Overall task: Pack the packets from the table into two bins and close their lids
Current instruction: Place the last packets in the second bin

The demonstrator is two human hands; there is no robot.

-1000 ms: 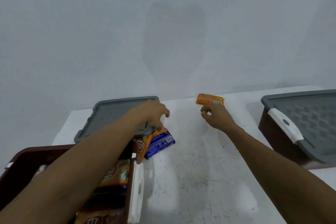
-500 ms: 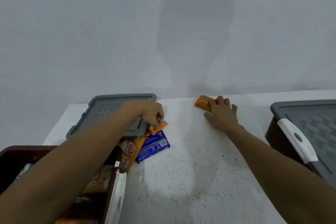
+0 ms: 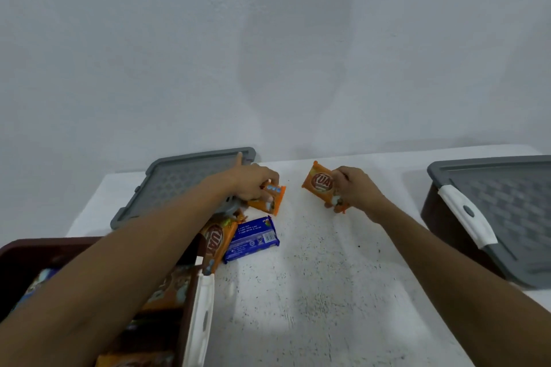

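My right hand [image 3: 356, 189] grips an orange packet [image 3: 319, 185] lifted a little off the white table [image 3: 313, 292], its printed face turned toward me. My left hand [image 3: 253, 182] pinches a second orange packet [image 3: 272, 198] beside the loose grey lid [image 3: 179, 182], index finger stretched over the lid. Another orange packet [image 3: 216, 243] and a blue packet [image 3: 252, 238] lie just below that hand. The open brown bin [image 3: 18, 250] at lower left holds several packets, partly hidden by my left forearm. At the right stands a brown bin [image 3: 441, 217] with its grey lid [image 3: 507, 205] on.
A white latch [image 3: 201, 319] hangs on the open bin's right wall, and another white latch [image 3: 468, 214] sits on the right bin's lid. A plain grey wall rises just behind the table's far edge.
My right hand has picked the orange packet up off the table and drawn it nearer. My left hand has pulled its orange packet out from beside the lid, lifting it slightly.
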